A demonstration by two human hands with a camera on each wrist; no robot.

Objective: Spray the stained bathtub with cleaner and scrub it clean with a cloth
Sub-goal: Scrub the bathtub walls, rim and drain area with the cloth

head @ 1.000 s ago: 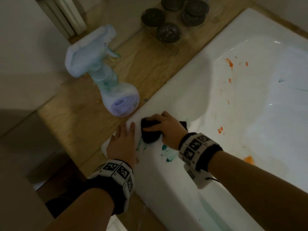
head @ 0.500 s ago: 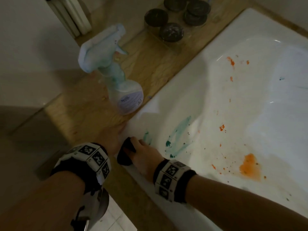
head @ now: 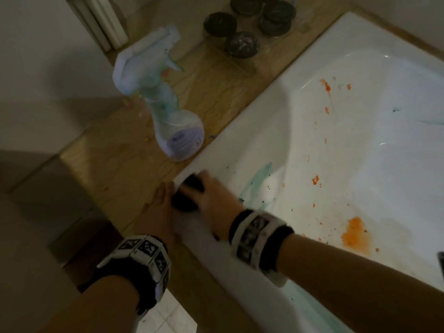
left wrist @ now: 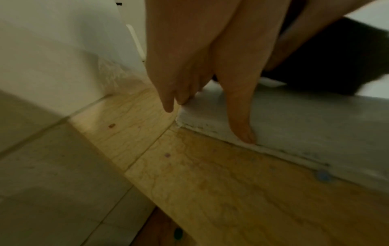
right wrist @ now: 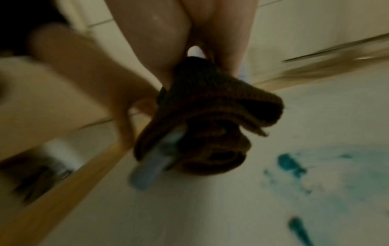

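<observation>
Bathtub [head: 360, 145], one, white, fills the right side of the head view; rim runs along a tan stone ledge [head: 134, 164]. Stains inside, orange: one large blotch [head: 356, 234] low on the near slope, one mid-size mark [head: 315, 180], a smaller cluster near the far corner [head: 325, 85], plus scattered specks too fine to count. Teal smears: one long streak [head: 258, 177] just right of the hands; in the right wrist view, two distinct teal blobs [right wrist: 291, 164] on the white surface. Cloth [head: 188, 194], one, dark, bunched, at the tub's near left corner, on the rim. Right hand [head: 217, 200] grips it from above, fingers curled over the wad; right wrist view shows the cloth [right wrist: 208, 116] folded in ribbed layers with a pale blue smear on its underside, thumb and fingers clamped round its top. Hand is motion-blurred. Left hand [head: 159, 210] lies just left of the cloth, braced at the rim's corner; left wrist view shows the fingers [left wrist: 185, 66] straight and pressed together, pointing down, tips touching the rim edge and ledge, holding nothing. Spray bottle [head: 165, 102], one, translucent with white trigger head, stands upright on the ledge just beside the rim, apart from both hands. Four dark round lids [head: 241, 44], clustered at the ledge's far end.
</observation>
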